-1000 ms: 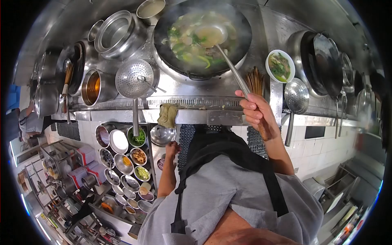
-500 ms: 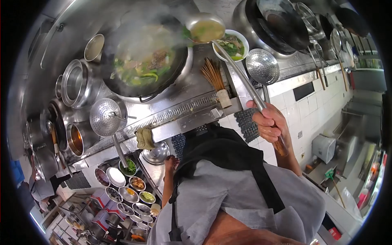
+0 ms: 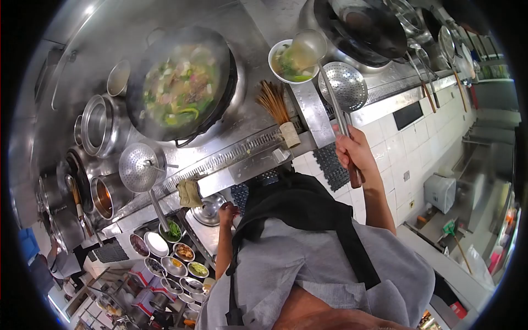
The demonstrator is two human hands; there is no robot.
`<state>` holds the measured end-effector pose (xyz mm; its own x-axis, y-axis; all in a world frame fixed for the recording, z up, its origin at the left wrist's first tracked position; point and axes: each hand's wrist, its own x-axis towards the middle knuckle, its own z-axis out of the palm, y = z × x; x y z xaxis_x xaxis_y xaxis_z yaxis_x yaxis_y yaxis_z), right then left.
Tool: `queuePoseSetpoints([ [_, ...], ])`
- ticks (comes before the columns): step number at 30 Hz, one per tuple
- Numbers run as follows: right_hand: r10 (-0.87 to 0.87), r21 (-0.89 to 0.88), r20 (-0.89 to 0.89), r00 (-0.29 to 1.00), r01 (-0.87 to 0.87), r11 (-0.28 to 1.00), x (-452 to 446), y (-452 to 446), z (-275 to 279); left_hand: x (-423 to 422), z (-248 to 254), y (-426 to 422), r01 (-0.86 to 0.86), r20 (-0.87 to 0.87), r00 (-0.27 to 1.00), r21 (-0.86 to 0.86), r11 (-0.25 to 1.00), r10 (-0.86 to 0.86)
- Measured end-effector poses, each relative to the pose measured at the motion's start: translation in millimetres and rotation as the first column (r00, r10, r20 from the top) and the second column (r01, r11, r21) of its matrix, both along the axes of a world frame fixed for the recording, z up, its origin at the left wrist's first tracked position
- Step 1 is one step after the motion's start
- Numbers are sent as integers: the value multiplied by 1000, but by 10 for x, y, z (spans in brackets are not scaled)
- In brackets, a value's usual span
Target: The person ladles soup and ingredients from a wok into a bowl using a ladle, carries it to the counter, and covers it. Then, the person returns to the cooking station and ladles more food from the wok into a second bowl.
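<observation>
My right hand [image 3: 352, 149] is closed round the handle of a long metal ladle [image 3: 309, 48]. The ladle's bowl is tilted over the right part of a white bowl [image 3: 276, 54] that holds broth and greens. To the left, a black wok [image 3: 219, 99] contains steaming soup with vegetables and pieces of meat. My left hand [image 3: 228, 212] is low beside the apron, near a metal bowl [image 3: 209, 211]; its fingers are curled, and whether they hold anything is too small to tell.
A bamboo brush [image 3: 278, 113] lies between wok and white bowl. Skimmers [image 3: 342, 86] [image 3: 139, 167], a folded cloth [image 3: 189, 193] and pots line the counter. Ingredient bowls [image 3: 175, 264] stand at lower left. A person [image 3: 61, 263] is at the far left.
The ladle, full of soup, has gone from the wok to the white bowl and tipped there. The view has swung right. My left hand stays low at my side.
</observation>
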<state>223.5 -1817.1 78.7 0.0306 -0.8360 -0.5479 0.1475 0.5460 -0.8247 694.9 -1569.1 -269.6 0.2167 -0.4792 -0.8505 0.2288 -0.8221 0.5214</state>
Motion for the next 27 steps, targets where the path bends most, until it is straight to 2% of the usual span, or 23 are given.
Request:
queuePoseSetpoints([
  [1,58,21,-181,982,-55,998,-16,4,-12,6,-22,75,5,-10,1000,2,1000,-5],
  [3,183,87,-511,840,-162,983,-19,-23,-2,22,-47,220,6,-27,1000,5,1000,-6],
  [5,-11,-235,-820,572,-320,918,-179,42,-389,2,22,343,81,39,996,8,997,-81],
  [6,-159,-365,-885,438,-442,819,-124,71,-544,3,16,429,75,49,996,18,997,-75],
  [7,-125,-356,-839,530,-359,863,43,74,-356,15,-21,510,24,35,999,29,999,-25],
  [9,-19,-379,-735,677,-387,840,227,49,-193,21,-128,668,-113,-18,993,56,992,114],
  [10,128,-302,-603,788,-374,877,372,10,-8,30,-159,723,-187,-62,980,73,980,192],
  [12,344,-117,-257,903,-383,916,714,-31,367,60,-167,754,-212,-63,974,105,972,219],
  [15,534,-83,-89,841,-540,837,1251,-253,414,108,-208,708,-249,-91,963,75,966,255],
  [19,691,-99,-195,696,-715,692,1918,-541,33,139,-198,708,-330,-96,939,13,944,329],
  [22,707,-133,-113,698,-716,685,2287,-655,-134,226,-304,833,-312,-88,947,-18,950,310],
  [23,704,-123,-137,697,-717,686,2396,-673,-144,246,-379,908,-290,-89,954,-27,957,286],
  [27,706,-120,-235,668,-740,661,2630,-676,-220,220,-189,1041,-361,-61,928,90,928,367],
])
